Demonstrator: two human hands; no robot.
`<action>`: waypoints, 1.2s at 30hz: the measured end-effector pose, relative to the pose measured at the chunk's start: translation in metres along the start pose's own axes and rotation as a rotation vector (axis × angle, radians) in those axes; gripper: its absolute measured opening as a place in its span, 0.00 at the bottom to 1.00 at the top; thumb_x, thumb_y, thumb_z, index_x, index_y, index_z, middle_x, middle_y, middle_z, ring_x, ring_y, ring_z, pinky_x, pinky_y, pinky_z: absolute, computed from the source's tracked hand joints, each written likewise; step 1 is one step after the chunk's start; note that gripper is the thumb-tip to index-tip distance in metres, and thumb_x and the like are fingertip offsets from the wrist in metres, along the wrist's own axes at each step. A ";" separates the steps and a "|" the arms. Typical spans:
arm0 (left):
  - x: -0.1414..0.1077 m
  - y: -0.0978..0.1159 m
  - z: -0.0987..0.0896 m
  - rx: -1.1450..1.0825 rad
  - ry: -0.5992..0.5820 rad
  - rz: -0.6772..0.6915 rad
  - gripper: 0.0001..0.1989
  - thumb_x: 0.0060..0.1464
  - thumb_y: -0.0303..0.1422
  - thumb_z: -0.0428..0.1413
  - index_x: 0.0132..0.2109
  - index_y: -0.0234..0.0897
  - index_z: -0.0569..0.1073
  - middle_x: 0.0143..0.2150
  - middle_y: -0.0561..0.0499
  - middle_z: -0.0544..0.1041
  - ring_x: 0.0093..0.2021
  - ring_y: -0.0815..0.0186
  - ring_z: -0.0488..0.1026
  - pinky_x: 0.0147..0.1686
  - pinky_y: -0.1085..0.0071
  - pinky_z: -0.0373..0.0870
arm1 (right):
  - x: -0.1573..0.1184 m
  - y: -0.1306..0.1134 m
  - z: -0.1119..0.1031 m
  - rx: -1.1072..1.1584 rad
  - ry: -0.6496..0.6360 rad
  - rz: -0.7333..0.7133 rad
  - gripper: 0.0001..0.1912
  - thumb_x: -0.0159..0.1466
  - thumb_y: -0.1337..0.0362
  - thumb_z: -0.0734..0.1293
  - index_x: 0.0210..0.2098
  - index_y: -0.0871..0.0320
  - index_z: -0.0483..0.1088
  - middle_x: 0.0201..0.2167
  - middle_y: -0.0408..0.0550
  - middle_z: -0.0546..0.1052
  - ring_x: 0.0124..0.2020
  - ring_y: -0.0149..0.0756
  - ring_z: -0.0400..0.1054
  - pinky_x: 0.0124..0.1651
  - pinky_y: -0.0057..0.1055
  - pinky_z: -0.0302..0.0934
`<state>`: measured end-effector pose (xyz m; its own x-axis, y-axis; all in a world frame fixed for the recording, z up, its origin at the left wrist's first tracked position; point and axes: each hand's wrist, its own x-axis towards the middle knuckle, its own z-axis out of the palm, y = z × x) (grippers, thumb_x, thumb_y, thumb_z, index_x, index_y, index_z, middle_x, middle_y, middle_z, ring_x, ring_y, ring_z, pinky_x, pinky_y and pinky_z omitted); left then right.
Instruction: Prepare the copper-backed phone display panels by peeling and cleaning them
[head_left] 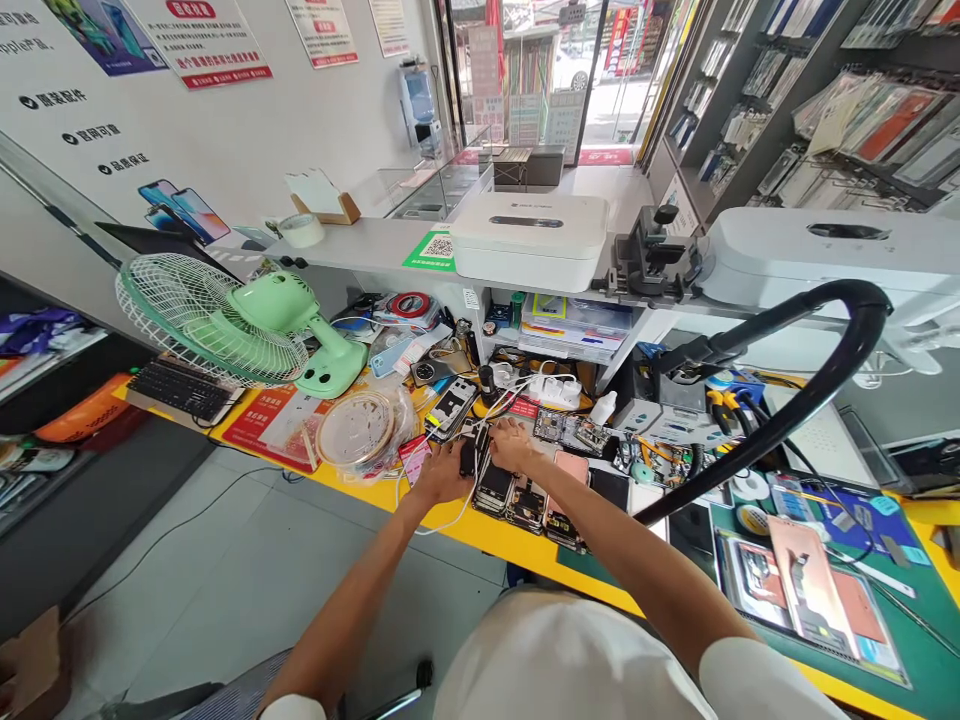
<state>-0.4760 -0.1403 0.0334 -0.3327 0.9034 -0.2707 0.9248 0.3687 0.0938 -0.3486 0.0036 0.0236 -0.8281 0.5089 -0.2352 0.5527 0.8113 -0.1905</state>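
Both of my hands are close together over the cluttered yellow-edged bench. My left hand (444,474) is at a dark phone-like part (468,456), its fingers bent against the part's left side. My right hand (511,446) lies just right of that part, fingers bent and touching dark pieces and white cables; what is under the fingertips is hidden. Rows of opened phones (527,503) stand below and right of my right hand. An opened phone with a pale inside (451,406) sits above my left hand. A pink-screened phone (415,458) is left of it.
A green fan (334,362) and a bagged round spool (355,430) are on the left. A white power strip (555,390) lies behind my hands. A black flexible tube (795,410) arches over the right side, near a green mat (926,640).
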 end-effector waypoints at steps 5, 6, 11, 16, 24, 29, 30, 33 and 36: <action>-0.008 0.006 0.001 0.004 0.071 0.024 0.25 0.63 0.41 0.58 0.64 0.38 0.67 0.65 0.41 0.67 0.61 0.50 0.69 0.58 0.45 0.69 | -0.003 0.009 -0.006 0.029 -0.015 0.059 0.18 0.71 0.58 0.67 0.57 0.58 0.69 0.58 0.54 0.71 0.55 0.46 0.69 0.56 0.50 0.67; -0.012 0.008 0.002 0.008 0.082 0.039 0.26 0.63 0.41 0.58 0.64 0.39 0.66 0.66 0.41 0.67 0.62 0.50 0.68 0.58 0.45 0.68 | -0.003 0.010 -0.006 0.035 -0.029 0.065 0.18 0.71 0.58 0.67 0.57 0.59 0.69 0.57 0.54 0.71 0.54 0.46 0.70 0.56 0.49 0.68; -0.027 0.019 0.012 0.048 0.101 0.114 0.27 0.62 0.42 0.58 0.65 0.39 0.65 0.68 0.40 0.64 0.64 0.48 0.65 0.60 0.43 0.65 | -0.005 0.010 -0.009 0.047 -0.098 0.069 0.18 0.71 0.58 0.68 0.56 0.59 0.69 0.56 0.54 0.72 0.53 0.45 0.71 0.54 0.48 0.69; -0.027 0.024 0.018 0.090 0.102 0.134 0.26 0.62 0.42 0.58 0.64 0.39 0.66 0.67 0.40 0.65 0.63 0.49 0.66 0.59 0.44 0.66 | -0.008 0.006 -0.011 0.038 -0.095 0.047 0.19 0.71 0.58 0.68 0.57 0.59 0.69 0.57 0.54 0.72 0.54 0.46 0.70 0.55 0.49 0.68; -0.025 0.025 0.017 0.135 0.111 0.176 0.25 0.63 0.41 0.58 0.64 0.39 0.67 0.66 0.41 0.67 0.62 0.50 0.68 0.58 0.45 0.68 | -0.011 0.004 -0.011 0.050 -0.084 0.025 0.19 0.70 0.58 0.68 0.57 0.59 0.69 0.57 0.54 0.71 0.54 0.46 0.70 0.56 0.50 0.68; -0.026 0.027 0.016 0.145 0.107 0.191 0.25 0.63 0.41 0.57 0.63 0.38 0.67 0.65 0.41 0.67 0.61 0.50 0.68 0.58 0.45 0.68 | -0.008 0.005 -0.009 0.124 -0.062 0.050 0.20 0.70 0.58 0.68 0.58 0.59 0.68 0.58 0.54 0.71 0.55 0.47 0.69 0.56 0.50 0.67; -0.026 0.027 0.016 0.147 0.104 0.190 0.25 0.63 0.41 0.57 0.63 0.38 0.67 0.65 0.41 0.67 0.61 0.50 0.68 0.58 0.45 0.68 | -0.006 0.007 -0.008 0.144 -0.061 0.060 0.20 0.70 0.58 0.68 0.58 0.59 0.68 0.58 0.54 0.71 0.55 0.47 0.69 0.55 0.50 0.68; -0.026 0.026 0.016 0.150 0.093 0.181 0.25 0.63 0.42 0.58 0.64 0.38 0.67 0.65 0.41 0.67 0.61 0.50 0.68 0.58 0.45 0.67 | 0.001 0.013 -0.006 0.205 -0.070 0.087 0.19 0.71 0.58 0.68 0.58 0.59 0.68 0.56 0.54 0.72 0.52 0.45 0.71 0.53 0.47 0.70; -0.026 0.026 0.016 0.153 0.096 0.179 0.25 0.63 0.41 0.58 0.63 0.38 0.67 0.65 0.41 0.67 0.61 0.50 0.68 0.58 0.45 0.68 | 0.007 0.020 -0.004 0.252 -0.086 0.095 0.18 0.71 0.58 0.67 0.57 0.59 0.69 0.55 0.53 0.73 0.50 0.43 0.72 0.51 0.45 0.71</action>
<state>-0.4403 -0.1576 0.0275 -0.1699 0.9707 -0.1697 0.9854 0.1697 -0.0160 -0.3440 0.0247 0.0216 -0.7664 0.5442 -0.3414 0.6423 0.6583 -0.3925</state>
